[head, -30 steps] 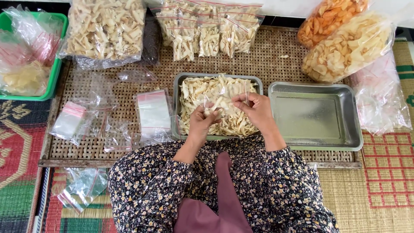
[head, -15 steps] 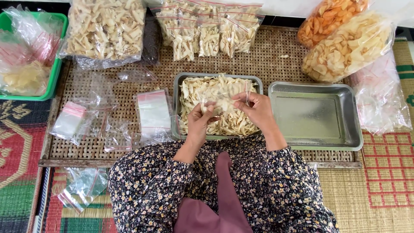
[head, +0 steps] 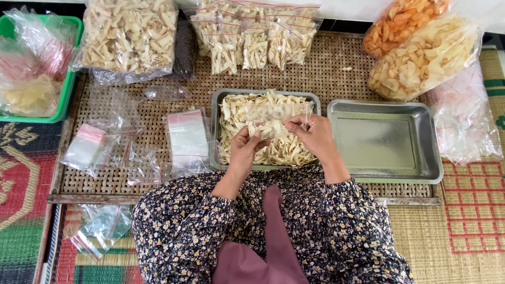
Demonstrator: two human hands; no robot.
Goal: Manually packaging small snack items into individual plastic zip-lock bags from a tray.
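Head view: we pinch a small clear crinkly plastic bag [head: 277, 117] lying crosswise, left hand [head: 243, 151] and right hand [head: 311, 134] gripping its ends above the metal tray of pale chips [head: 226, 100].

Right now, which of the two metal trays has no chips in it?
The metal tray on the right, beside the right hand. It is bare inside; the other tray is heaped with pale chips.

A low woven rattan table [head: 342, 68] stands on colourful plaited floor mats [head: 23, 173], red and green at the left, tan with red checks at the right [head: 468, 205]. The light is soft and even.
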